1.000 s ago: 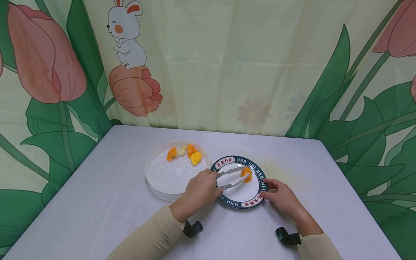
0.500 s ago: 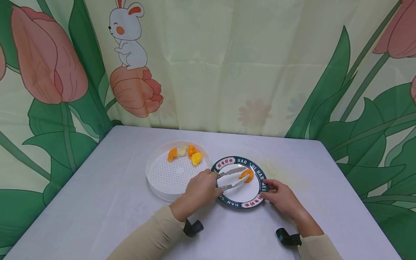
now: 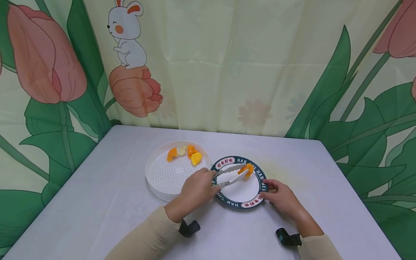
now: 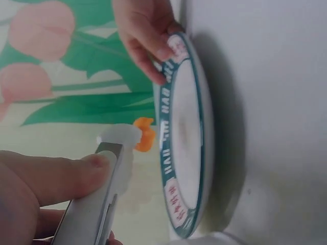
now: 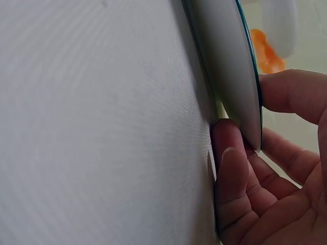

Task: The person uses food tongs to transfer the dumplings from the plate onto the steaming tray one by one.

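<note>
My left hand [image 3: 198,186] grips metal tongs [image 3: 233,180] with pale tips, thumb along one arm in the left wrist view. Between the tips is a curved orange piece of food [image 3: 249,168], raised above the plate in the left wrist view. The round white plate [image 3: 238,195] has a dark teal rim with lettering and red characters. My right hand [image 3: 281,195] pinches its right edge, with the thumb [image 5: 291,94] on the upper face and fingers below. In the right wrist view the plate stands slightly off the cloth at that edge.
Left of the plate sits a round white perforated tray [image 3: 169,177]. Along its far side lie an orange piece [image 3: 171,154], a pale piece [image 3: 181,150], another orange piece [image 3: 191,150] and a yellow piece [image 3: 196,159]. White cloth [image 3: 97,202] covers the table; a printed curtain [image 3: 208,72] hangs behind.
The orange piece has risen from the plate's surface in the tongs, and the tongs have closed on it. My left hand has shifted slightly left. The right hand and plate have stayed put.
</note>
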